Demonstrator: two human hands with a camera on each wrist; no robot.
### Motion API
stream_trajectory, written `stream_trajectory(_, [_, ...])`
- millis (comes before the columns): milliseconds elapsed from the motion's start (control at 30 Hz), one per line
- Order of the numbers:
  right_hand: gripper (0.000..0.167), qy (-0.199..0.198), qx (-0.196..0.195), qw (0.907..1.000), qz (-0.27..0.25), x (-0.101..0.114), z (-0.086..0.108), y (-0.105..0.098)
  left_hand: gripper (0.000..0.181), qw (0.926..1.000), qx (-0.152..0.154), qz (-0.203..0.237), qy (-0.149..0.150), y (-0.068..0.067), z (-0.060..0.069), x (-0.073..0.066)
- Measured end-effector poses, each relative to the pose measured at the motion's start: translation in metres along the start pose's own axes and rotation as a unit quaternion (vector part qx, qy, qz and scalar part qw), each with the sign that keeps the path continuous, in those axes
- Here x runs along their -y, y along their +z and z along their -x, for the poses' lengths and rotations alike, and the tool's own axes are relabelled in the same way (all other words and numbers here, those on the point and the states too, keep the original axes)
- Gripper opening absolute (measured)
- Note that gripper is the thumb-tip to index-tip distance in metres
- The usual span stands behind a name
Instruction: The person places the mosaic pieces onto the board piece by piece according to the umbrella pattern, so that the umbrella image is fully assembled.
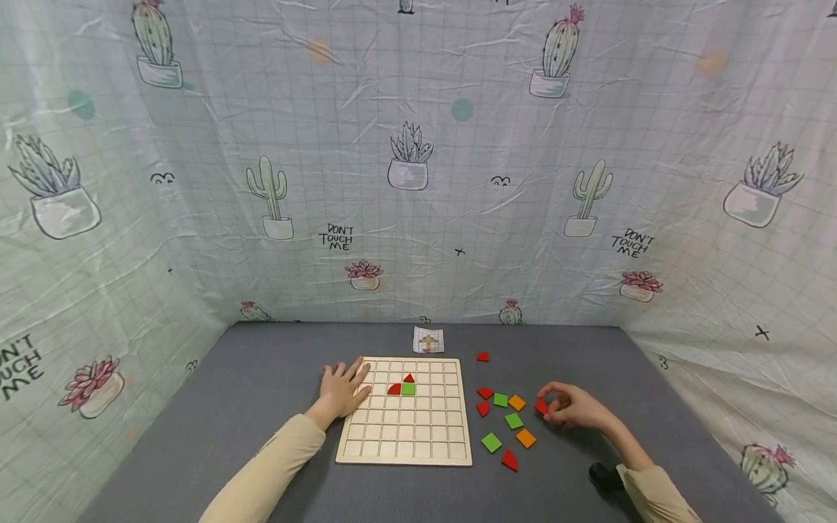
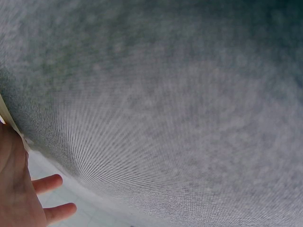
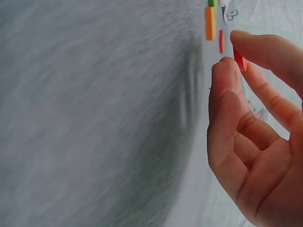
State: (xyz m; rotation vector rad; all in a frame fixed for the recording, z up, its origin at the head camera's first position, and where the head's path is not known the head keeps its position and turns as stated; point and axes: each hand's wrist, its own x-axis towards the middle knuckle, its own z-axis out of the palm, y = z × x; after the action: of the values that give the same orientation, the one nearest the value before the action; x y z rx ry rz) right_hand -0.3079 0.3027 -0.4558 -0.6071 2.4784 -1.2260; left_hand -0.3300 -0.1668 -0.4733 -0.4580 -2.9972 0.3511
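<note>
A wooden grid board lies on the dark table, holding a green square tile, a red quarter-round tile to its left and a small red triangle tile above it. My left hand rests with spread fingers on the board's upper left edge; two of its fingers show in the left wrist view. Over the table right of the loose tiles, my right hand pinches a red tile between thumb and fingertips. In the right wrist view that red tile is partly hidden by the fingers.
Several loose red, green and orange tiles, among them an orange square and a green square, lie between board and right hand. A small printed pattern card lies behind the board. A black object shows by the right wrist.
</note>
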Motion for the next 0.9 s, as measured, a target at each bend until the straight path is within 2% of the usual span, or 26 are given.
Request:
stream_trajectory(267, [0.04, 0.004, -0.009, 0.9999, 0.008, 0.015, -0.017, 0.006, 0.053, 1.0, 0.005, 0.005, 0.0, -0.003, 0.001, 0.0])
stream_trajectory(533, [0.039, -0.02, -0.004, 0.9997, 0.01, 0.028, -0.039, 0.02, 0.053, 1.0, 0.002, 0.007, 0.002, -0.002, 0.002, 0.0])
stream_trajectory(900, [0.038, -0.039, 0.025, 0.9989, 0.0, 0.046, -0.066, 0.043, 0.053, 0.9999, 0.007, 0.008, 0.002, -0.005, 0.003, -0.001])
